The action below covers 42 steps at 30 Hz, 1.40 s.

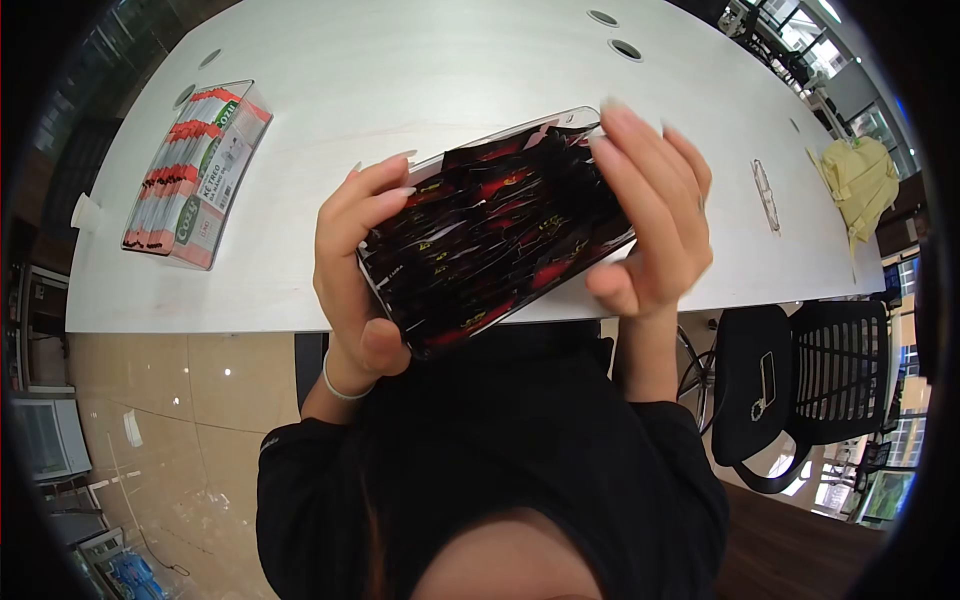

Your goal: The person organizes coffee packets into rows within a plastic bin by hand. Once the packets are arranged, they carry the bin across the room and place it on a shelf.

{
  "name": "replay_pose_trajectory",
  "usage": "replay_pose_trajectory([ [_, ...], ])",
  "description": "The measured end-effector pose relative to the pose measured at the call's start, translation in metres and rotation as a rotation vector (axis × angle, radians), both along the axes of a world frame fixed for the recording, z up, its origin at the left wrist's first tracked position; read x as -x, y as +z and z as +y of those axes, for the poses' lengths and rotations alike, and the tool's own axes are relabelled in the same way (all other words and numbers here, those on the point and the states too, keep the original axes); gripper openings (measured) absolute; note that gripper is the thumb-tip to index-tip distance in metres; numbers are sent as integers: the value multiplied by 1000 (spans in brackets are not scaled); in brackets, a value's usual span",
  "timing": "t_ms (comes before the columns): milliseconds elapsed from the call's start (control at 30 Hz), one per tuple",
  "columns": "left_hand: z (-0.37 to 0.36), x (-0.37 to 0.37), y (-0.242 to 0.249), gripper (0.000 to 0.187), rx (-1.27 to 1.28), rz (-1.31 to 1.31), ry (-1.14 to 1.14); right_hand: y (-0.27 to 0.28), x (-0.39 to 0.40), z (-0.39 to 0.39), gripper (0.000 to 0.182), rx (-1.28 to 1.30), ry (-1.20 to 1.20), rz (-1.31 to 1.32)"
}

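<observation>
A clear plastic box (500,225) full of black sachets with red and yellow print is tilted above the table's near edge. My left hand (355,250) holds its left end, fingers over the far side and thumb at the near corner. At the right end is my right hand (660,210), slightly blurred. Its fingers are stretched out, with the tips right at the far corner and the outermost sachets, and its thumb is spread apart below the near edge.
On the white table (450,50) at left stands another clear box of red-and-white packets (195,180), with a small white cup-like item (86,212) beside it. Toward the right lie a thin clear item (766,197) and a yellow-green bag (858,185). A black chair (800,375) holds a phone-shaped item (766,385).
</observation>
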<state>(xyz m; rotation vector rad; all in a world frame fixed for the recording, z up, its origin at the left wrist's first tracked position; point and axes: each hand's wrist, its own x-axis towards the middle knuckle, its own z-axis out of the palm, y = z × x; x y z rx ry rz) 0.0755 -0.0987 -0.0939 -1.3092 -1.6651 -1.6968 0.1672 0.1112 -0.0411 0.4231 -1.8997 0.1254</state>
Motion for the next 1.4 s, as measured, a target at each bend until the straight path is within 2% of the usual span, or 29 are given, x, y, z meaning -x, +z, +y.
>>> replay_pose_trajectory([
  [67,-1,2,-1,77,11,22,-7,-15,-7,-12,55,43,61,77],
  [167,-3,3,1,81,57,49,-9,-38,-16,-32,46,35,157,41],
  [200,-3,2,2,81,75,48,-12,-39,-19,-41,44,26,91,17],
  [367,-1,-2,2,82,101,35,-3,-46,-16,-43,39,97,94,80],
  [433,3,-3,0,82,99,64,-5,-50,-11,-43,35,111,150,200],
  [467,9,-4,-5,76,-13,19,-25,-53,-7,-47,34,152,173,260],
  [500,7,-6,0,76,-17,20,-25,-52,-11,-46,33,111,165,216],
  [567,1,-11,16,76,145,22,-14,-48,-13,-49,29,58,168,150],
  [667,11,-7,-6,76,16,4,-27,-50,-4,-53,25,117,221,204],
  [767,9,-5,-6,75,40,24,-29,-52,-10,-54,29,44,93,169],
  [867,9,-6,-4,74,42,28,-17,-51,-4,-62,20,163,85,232],
  [1067,7,-2,-1,71,74,122,1,-48,-3,-65,25,103,27,208],
  [1267,5,-3,2,67,104,136,15,-54,-1,-62,29,167,154,249],
  [1400,5,-4,3,66,100,144,15,-50,-8,-61,32,135,113,194],
])
